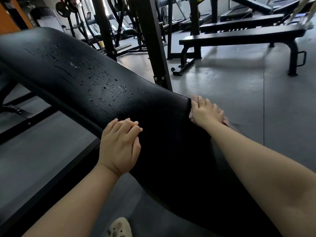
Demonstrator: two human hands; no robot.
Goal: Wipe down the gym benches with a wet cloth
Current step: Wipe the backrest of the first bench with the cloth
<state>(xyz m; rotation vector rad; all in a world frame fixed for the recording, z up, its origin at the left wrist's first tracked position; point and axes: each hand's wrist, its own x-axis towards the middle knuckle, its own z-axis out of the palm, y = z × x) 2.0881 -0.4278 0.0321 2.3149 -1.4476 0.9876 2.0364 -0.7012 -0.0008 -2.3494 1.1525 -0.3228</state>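
Left hand (119,146) resting flat on black bench pad (77,79), right hand (205,112) pressing pink cloth (194,100) against pad's edge, fingers straight

Most of the cloth (192,117) lies hidden under the right hand (206,112); only pinkish edges show at the fingers (201,101) and the wrist. The bench pad (106,86) runs out of view at the left edge and the bottom, and its near end is too dark to read. A light shoe (120,227) is cut off by the bottom edge. Both forearms leave the picture below. The far machines (109,19) are dim and tangled.
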